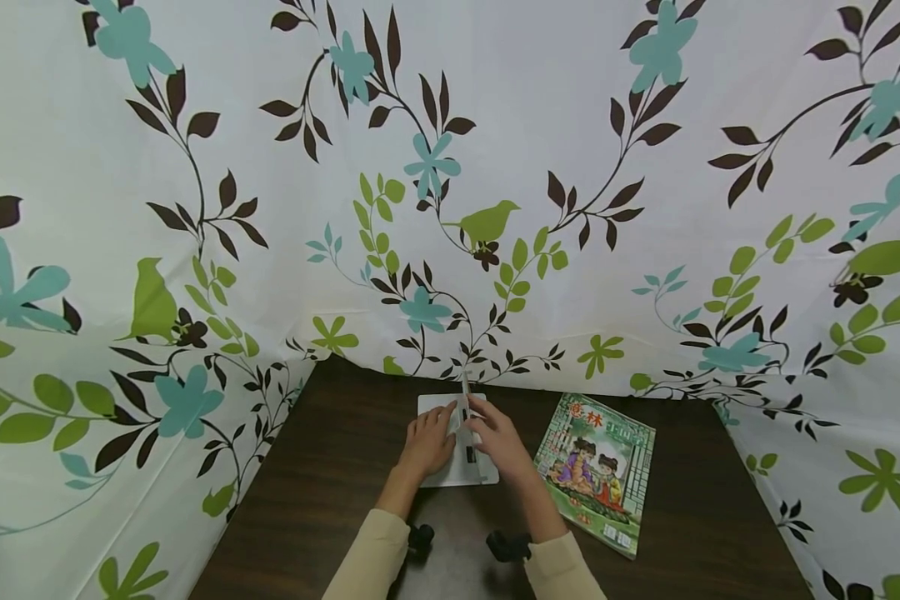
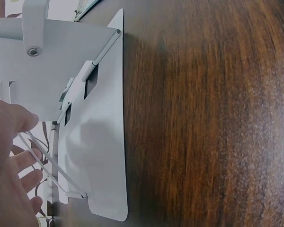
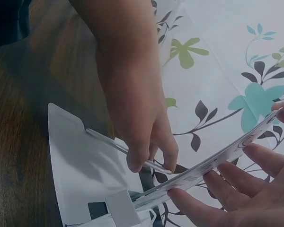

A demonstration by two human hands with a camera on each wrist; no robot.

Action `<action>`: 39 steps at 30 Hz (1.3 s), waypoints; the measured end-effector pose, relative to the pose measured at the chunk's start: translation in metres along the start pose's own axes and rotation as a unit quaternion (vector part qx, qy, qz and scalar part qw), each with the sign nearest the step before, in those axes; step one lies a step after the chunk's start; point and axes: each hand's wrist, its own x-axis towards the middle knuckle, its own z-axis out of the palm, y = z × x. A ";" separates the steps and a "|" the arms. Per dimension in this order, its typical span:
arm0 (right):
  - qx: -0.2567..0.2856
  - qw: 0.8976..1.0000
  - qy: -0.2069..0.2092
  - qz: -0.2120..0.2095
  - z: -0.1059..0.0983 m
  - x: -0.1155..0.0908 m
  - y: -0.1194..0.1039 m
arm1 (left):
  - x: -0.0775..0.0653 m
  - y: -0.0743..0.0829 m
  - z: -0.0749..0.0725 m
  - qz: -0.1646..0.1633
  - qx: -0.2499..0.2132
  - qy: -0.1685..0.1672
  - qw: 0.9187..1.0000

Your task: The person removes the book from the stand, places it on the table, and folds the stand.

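Note:
A white metal book stand (image 1: pixel 450 475) lies with its base plate (image 2: pixel 106 142) on the table and its back panel (image 2: pixel 52 61) raised on hinges. My left hand (image 1: pixel 429 437) is over the base's left half. In the right wrist view, that hand (image 3: pixel 139 109) pinches the thin wire leg (image 3: pixel 149 165) between thumb and finger. My right hand (image 1: pixel 498 437) holds the raised panel, its fingers (image 3: pixel 262 158) along the panel's face and one digit at the upper edge. A white clip (image 3: pixel 122 208) sits near the panel's lower edge.
A colourful magazine (image 1: pixel 596 471) lies on the dark wooden table (image 1: pixel 330 475) right of the stand. Behind the table hangs a white cloth (image 1: pixel 270 275) with leaves, flowers and birds. Black wrist mounts (image 1: pixel 508 546) are worn on both wrists.

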 end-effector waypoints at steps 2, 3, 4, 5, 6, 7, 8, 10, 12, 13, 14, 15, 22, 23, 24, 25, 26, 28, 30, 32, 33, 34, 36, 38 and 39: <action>0.008 1.000 0.004 0.004 -0.003 0.000 0.002 | 0.001 -0.001 0.002 0.000 -0.002 -0.003 1.000; 0.013 1.000 0.007 0.006 -0.004 0.000 0.002 | 0.002 -0.001 0.002 -0.002 -0.001 -0.008 1.000; 0.015 1.000 0.006 0.006 -0.006 -0.001 0.002 | 0.002 -0.001 0.002 -0.003 -0.001 -0.010 1.000; 0.018 1.000 0.006 0.008 -0.007 -0.002 0.002 | 0.003 -0.002 0.003 -0.002 -0.001 -0.010 1.000; 0.020 1.000 0.007 0.010 -0.008 -0.002 0.002 | 0.003 -0.002 0.003 -0.002 -0.001 -0.011 1.000; 0.023 1.000 0.008 0.012 -0.009 -0.002 0.002 | 0.003 -0.001 0.003 -0.003 -0.001 -0.014 1.000; 0.026 1.000 0.009 0.015 -0.010 -0.002 0.001 | 0.003 -0.001 0.003 -0.002 0.000 -0.014 1.000; 0.033 0.999 0.008 0.019 -0.011 -0.002 0.000 | 0.003 -0.001 0.001 0.000 0.002 -0.012 1.000; 0.041 0.999 0.009 0.024 -0.012 -0.001 0.000 | 0.003 0.000 0.001 -0.002 0.004 -0.016 1.000; 0.043 0.999 0.009 0.025 -0.012 -0.001 -0.001 | 0.004 0.000 0.000 -0.002 0.005 -0.016 1.000; 0.045 0.999 0.010 0.026 -0.013 -0.001 -0.001 | 0.004 0.000 0.000 -0.002 0.006 -0.017 1.000; 0.046 0.999 0.011 0.027 -0.013 -0.001 -0.001 | 0.005 0.000 -0.001 -0.002 0.005 -0.016 1.000; 0.047 0.999 0.010 0.026 -0.016 -0.003 -0.001 | 0.009 -0.001 -0.003 0.007 0.010 -0.019 1.000; 0.047 0.999 0.008 0.025 -0.016 -0.003 -0.001 | 0.009 -0.001 -0.003 0.012 0.011 -0.019 1.000; 0.044 0.999 0.006 0.024 -0.015 -0.003 -0.001 | 0.010 -0.001 -0.002 0.017 0.010 -0.019 1.000; 0.044 0.999 0.005 0.023 -0.015 -0.003 0.000 | 0.010 -0.001 -0.002 0.023 0.009 -0.017 1.000; 0.043 0.999 0.006 0.022 -0.015 -0.003 0.000 | 0.010 -0.001 -0.001 0.029 0.007 -0.016 0.999; 0.044 0.999 0.007 0.022 -0.015 -0.003 0.000 | 0.010 0.000 0.001 0.037 0.004 -0.017 0.999; 0.042 0.999 0.008 0.020 -0.015 -0.003 0.000 | 0.010 0.001 0.002 0.042 0.004 -0.017 0.999; 0.039 0.999 0.008 0.018 -0.014 -0.003 0.000 | 0.010 0.002 0.005 0.045 0.015 -0.016 0.999; 0.038 0.999 0.008 0.017 -0.014 -0.003 0.000 | 0.010 0.002 0.006 0.044 0.021 -0.014 0.999; 0.037 0.999 0.008 0.017 -0.014 -0.003 0.000 | 0.010 0.003 0.007 0.043 0.030 -0.011 0.999; 0.031 0.999 0.007 0.014 -0.014 -0.003 0.001 | 0.009 0.004 0.009 0.041 0.046 -0.003 0.998; 0.029 0.999 0.003 0.012 -0.013 -0.002 0.001 | 0.008 0.005 0.011 0.039 0.058 0.005 0.998; 0.029 1.000 -0.001 0.011 -0.013 -0.002 0.002 | 0.008 0.005 0.012 0.038 0.066 0.009 0.997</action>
